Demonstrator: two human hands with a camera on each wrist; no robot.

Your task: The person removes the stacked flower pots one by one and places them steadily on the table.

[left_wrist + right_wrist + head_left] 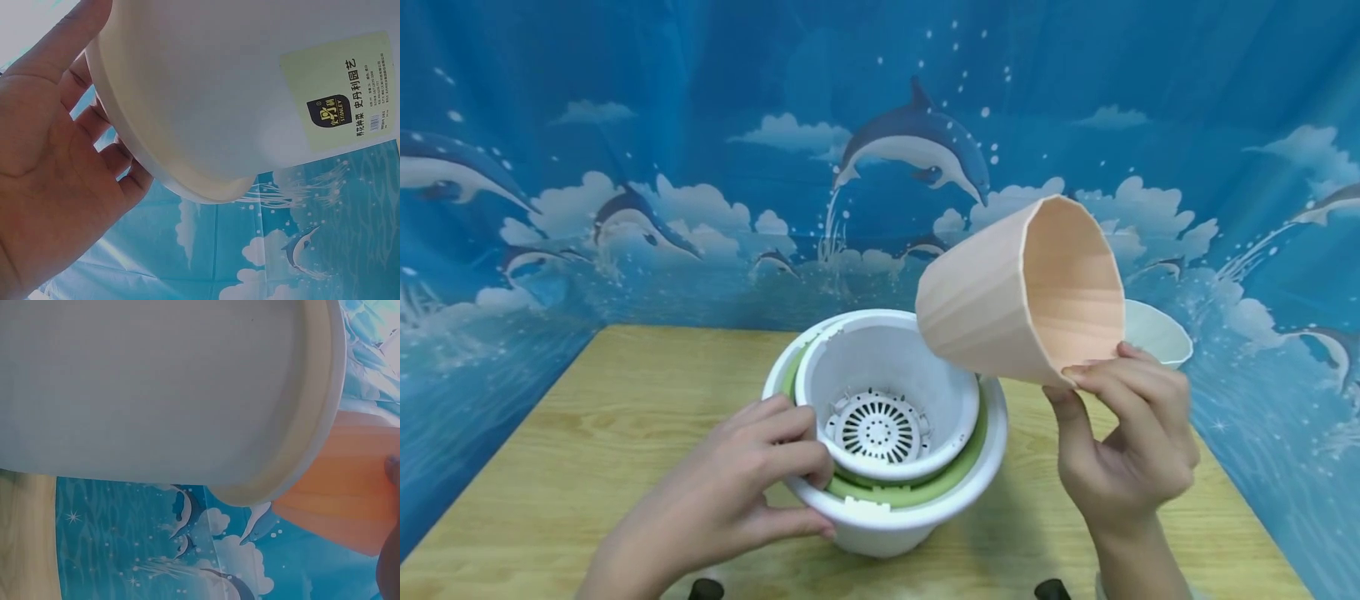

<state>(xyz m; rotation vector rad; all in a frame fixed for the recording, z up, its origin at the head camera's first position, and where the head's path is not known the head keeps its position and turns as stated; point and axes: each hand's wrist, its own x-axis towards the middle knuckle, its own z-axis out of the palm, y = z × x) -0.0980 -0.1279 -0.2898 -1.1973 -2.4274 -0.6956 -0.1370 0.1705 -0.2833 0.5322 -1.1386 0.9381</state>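
On the table stands a large white flowerpot (880,537) with a label (344,94) on its side. Nested in it are a green pot (917,497) and a smaller white pot (880,350) with a slotted round bottom. My left hand (737,479) grips the outer pot's rim at its near left, fingers curled over and thumb outside. Pinching the rim of a pale pink pot (977,292), my right hand (1131,429) holds it tilted in the air, mouth toward the right, overlapping the stack's far right rim in the head view. That pot looks orange (337,487) in the right wrist view.
A pale green-white pot (1159,333) stands behind my right hand, partly hidden. Two dark objects (706,589) poke in at the bottom edge. The wooden table (625,400) ends at a blue dolphin-print curtain (737,75) behind and at both sides.
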